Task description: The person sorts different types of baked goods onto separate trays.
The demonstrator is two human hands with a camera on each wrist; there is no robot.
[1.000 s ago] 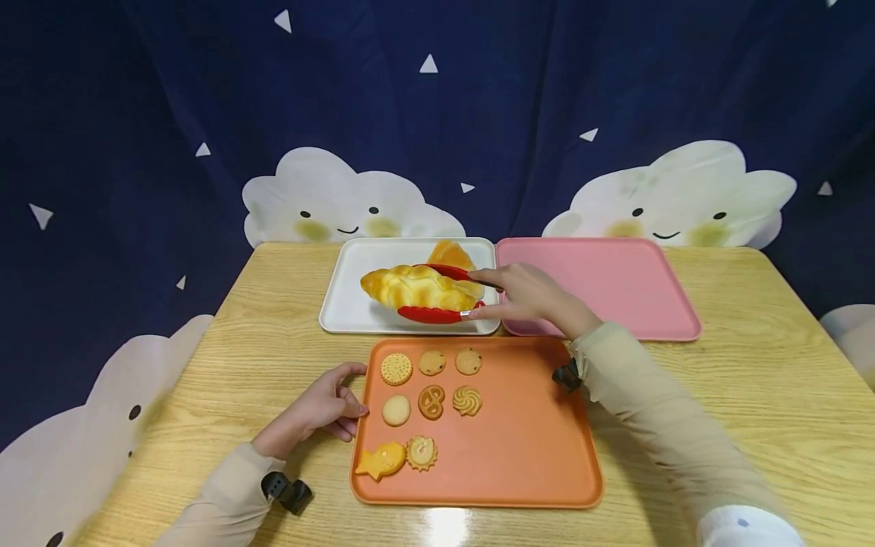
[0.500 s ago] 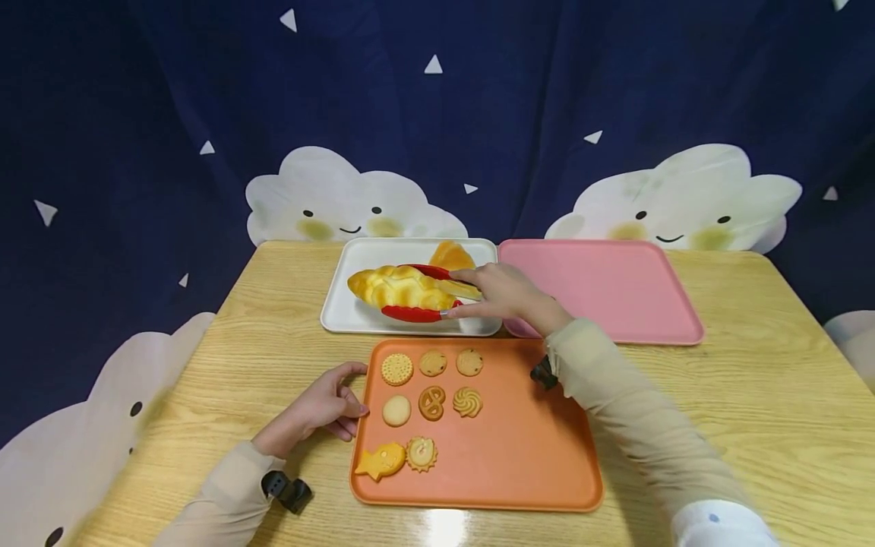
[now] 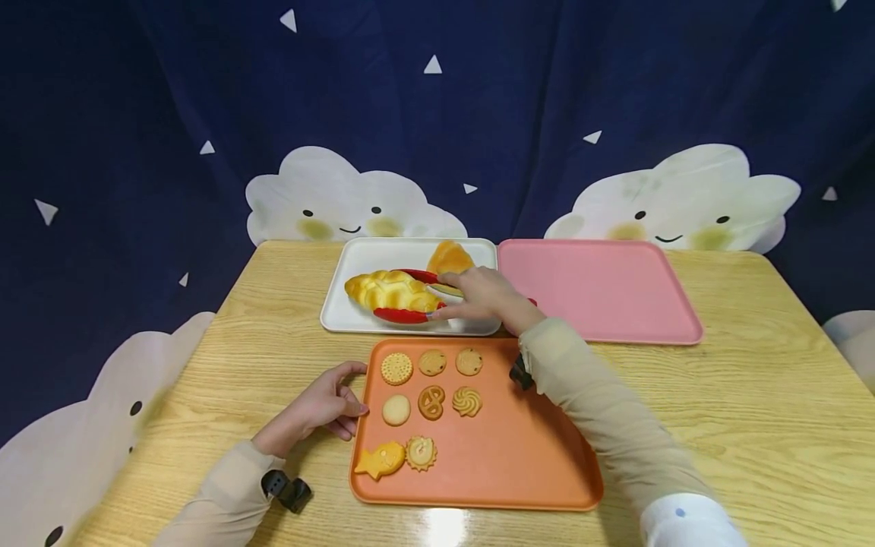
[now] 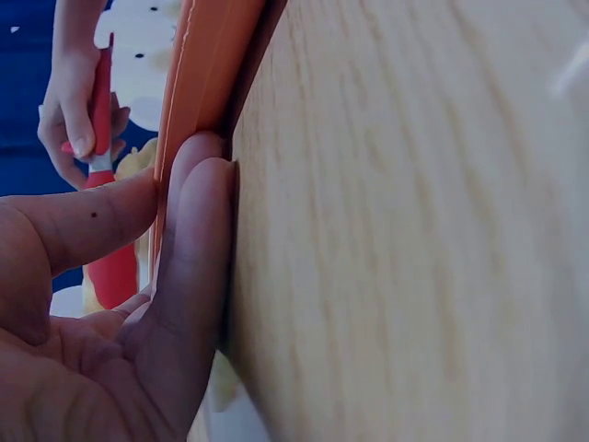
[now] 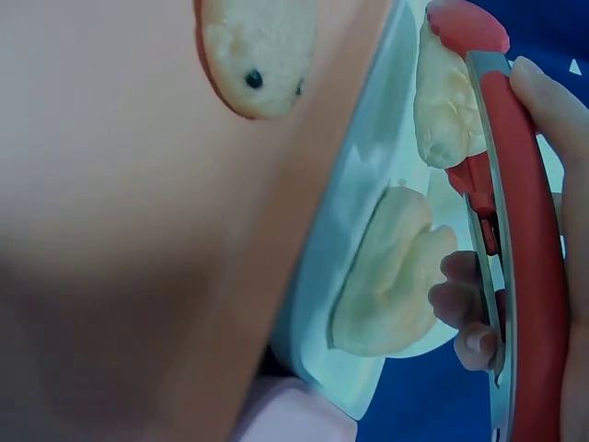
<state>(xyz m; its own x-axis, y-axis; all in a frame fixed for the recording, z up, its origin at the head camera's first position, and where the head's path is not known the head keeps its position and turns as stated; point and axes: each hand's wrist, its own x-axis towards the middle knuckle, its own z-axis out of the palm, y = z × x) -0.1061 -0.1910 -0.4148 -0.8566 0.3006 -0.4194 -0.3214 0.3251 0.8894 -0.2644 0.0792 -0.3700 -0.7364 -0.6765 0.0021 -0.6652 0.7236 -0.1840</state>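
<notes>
My right hand point(image 3: 481, 296) grips red-handled tongs point(image 5: 529, 258); their red heads point(image 3: 403, 315) lie on either side of a golden braided bread point(image 3: 386, 290). The bread is low over the left part of the white tray point(image 3: 355, 254); whether it touches the tray I cannot tell. Behind the tongs, a golden-brown bread point(image 3: 449, 257) sits in the same tray. My left hand point(image 3: 328, 399) holds the left rim of the orange tray point(image 3: 519, 456); in the left wrist view its fingers point(image 4: 198, 212) press against the tray's side and underside.
Several cookies, among them a pretzel point(image 3: 431, 403) and a fish-shaped one point(image 3: 381, 460), lie in the left half of the orange tray. A pink tray point(image 3: 595, 289) adjoins the white one on the right. A dark curtain point(image 3: 499, 99) with clouds hangs behind the wooden table point(image 3: 287, 327).
The right hand has moved left with the tongs, and the braided bread has shifted left and slightly down over the white tray. The left hand stays at the orange tray's rim.
</notes>
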